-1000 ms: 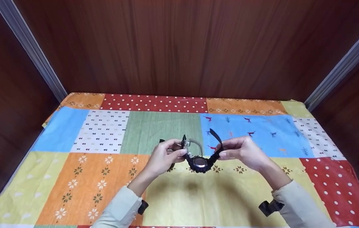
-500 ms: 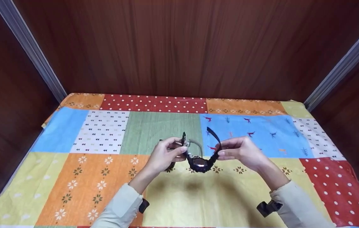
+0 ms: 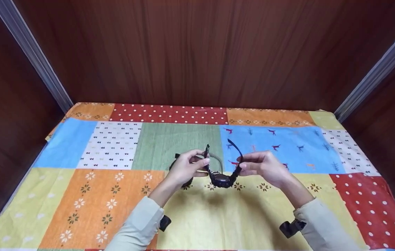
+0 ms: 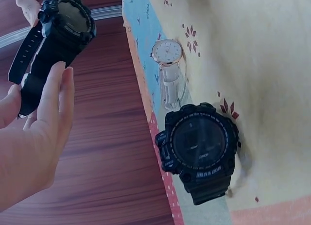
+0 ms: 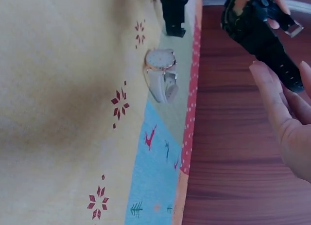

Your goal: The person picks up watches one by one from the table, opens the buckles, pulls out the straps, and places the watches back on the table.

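A black digital sports watch [image 3: 222, 180] hangs unbuckled between both hands above the table, its dial low and its strap ends pointing up. My left hand [image 3: 187, 168] pinches the buckle-side strap between thumb and fingers. On the other side, my right hand [image 3: 266, 167] pinches the strap half with holes [image 5: 285, 69]. In the right wrist view the metal buckle [image 5: 294, 28] is loose from the other strap. A second black sports watch [image 4: 199, 142] lies on the cloth, partly hidden behind my left hand in the head view. Beyond the held watch lies a pale-strapped watch [image 4: 167, 52] with a white dial.
A patchwork tablecloth [image 3: 114, 209] in coloured squares covers the table. Dark wood panels [image 3: 197, 52] with metal corner strips stand behind it and at both sides. Black camera mounts [image 3: 292, 228] sit at the sleeve cuffs.
My left hand has shifted slightly right, bringing the two strap ends closer together. The held watch has tilted, and more of the second black watch shows behind my left hand.
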Action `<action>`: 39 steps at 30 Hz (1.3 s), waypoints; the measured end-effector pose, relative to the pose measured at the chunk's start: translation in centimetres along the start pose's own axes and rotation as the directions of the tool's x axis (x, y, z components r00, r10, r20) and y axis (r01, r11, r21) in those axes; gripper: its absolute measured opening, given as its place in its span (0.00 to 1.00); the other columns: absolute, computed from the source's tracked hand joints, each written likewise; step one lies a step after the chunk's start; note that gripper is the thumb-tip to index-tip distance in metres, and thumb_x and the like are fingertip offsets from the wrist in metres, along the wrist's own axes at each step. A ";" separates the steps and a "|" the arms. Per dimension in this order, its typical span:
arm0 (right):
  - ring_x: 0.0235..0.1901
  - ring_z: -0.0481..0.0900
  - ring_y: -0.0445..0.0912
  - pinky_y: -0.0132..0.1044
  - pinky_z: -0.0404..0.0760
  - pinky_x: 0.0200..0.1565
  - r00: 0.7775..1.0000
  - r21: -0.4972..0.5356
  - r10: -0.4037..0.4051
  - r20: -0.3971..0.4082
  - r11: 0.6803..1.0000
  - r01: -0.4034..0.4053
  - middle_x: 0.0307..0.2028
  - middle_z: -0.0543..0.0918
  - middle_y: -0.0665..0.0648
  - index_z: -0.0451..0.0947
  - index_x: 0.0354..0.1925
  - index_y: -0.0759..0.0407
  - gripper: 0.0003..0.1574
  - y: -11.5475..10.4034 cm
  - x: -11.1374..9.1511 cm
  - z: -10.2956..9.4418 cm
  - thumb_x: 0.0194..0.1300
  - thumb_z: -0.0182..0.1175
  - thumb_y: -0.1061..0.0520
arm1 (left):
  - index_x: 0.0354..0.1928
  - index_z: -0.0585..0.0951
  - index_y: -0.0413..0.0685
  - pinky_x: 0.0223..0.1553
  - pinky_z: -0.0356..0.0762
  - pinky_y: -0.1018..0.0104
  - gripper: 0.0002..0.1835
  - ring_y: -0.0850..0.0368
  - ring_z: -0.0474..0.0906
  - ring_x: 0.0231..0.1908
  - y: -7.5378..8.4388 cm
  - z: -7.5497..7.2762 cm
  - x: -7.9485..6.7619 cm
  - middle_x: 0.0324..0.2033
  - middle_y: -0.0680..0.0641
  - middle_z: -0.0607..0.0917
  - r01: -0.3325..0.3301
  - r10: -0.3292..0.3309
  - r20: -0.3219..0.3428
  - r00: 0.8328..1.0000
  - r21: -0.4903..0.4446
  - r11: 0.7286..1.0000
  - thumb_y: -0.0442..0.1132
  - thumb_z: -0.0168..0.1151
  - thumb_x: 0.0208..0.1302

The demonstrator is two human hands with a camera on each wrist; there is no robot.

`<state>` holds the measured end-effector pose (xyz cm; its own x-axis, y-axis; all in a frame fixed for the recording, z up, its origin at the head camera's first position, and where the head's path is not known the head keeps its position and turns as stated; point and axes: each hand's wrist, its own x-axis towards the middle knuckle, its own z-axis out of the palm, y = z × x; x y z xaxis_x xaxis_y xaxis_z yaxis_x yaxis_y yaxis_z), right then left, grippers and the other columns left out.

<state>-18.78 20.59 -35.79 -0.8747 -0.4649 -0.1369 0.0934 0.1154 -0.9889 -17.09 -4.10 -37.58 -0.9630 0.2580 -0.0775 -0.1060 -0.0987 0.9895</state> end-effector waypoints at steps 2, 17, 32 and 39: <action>0.37 0.82 0.54 0.45 0.76 0.46 1.000 0.006 0.017 0.000 1.000 -0.017 0.39 0.81 0.66 0.67 0.49 0.83 0.22 0.2 0.2 -0.1 0.60 0.57 0.68 | 0.49 0.73 0.31 0.38 0.79 0.59 0.15 0.52 0.76 0.37 -0.2 0.2 0.2 0.36 0.40 0.76 0.010 -0.010 -0.008 1.000 0.003 1.000 0.31 0.57 0.61; 0.33 0.81 0.52 0.50 0.76 0.45 0.993 0.092 0.103 -0.065 0.991 -0.096 0.33 0.79 0.61 0.64 0.45 0.82 0.17 2.1 1.5 -1.5 0.59 0.55 0.72 | 0.52 0.72 0.31 0.34 0.80 0.62 0.17 0.52 0.76 0.33 -2.7 1.9 2.9 0.34 0.41 0.75 0.095 -0.089 -0.075 0.993 0.079 0.992 0.33 0.56 0.63; 0.30 0.82 0.51 0.51 0.77 0.43 0.984 0.088 0.132 -0.121 0.989 -0.122 0.29 0.80 0.61 0.61 0.47 0.84 0.19 2.9 1.5 -3.8 0.60 0.53 0.71 | 0.48 0.76 0.36 0.32 0.80 0.64 0.13 0.50 0.78 0.38 -2.3 4.6 5.1 0.35 0.44 0.78 0.166 -0.142 -0.143 0.980 0.181 0.969 0.31 0.57 0.62; 0.29 0.82 0.51 0.50 0.77 0.43 0.976 0.053 0.170 -0.134 0.985 -0.164 0.28 0.80 0.61 0.62 0.47 0.84 0.21 3.2 1.6 -4.9 0.61 0.55 0.69 | 0.50 0.75 0.39 0.31 0.79 0.65 0.14 0.51 0.79 0.31 -2.4 5.9 5.8 0.32 0.45 0.78 0.234 -0.201 -0.168 0.965 0.210 0.949 0.30 0.55 0.63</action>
<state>-22.21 24.55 -38.92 -0.9017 -0.3171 -0.2939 0.2605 0.1438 -0.9547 -20.91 3.29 -39.63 -0.9497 0.1072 -0.2942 -0.2743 0.1683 0.9468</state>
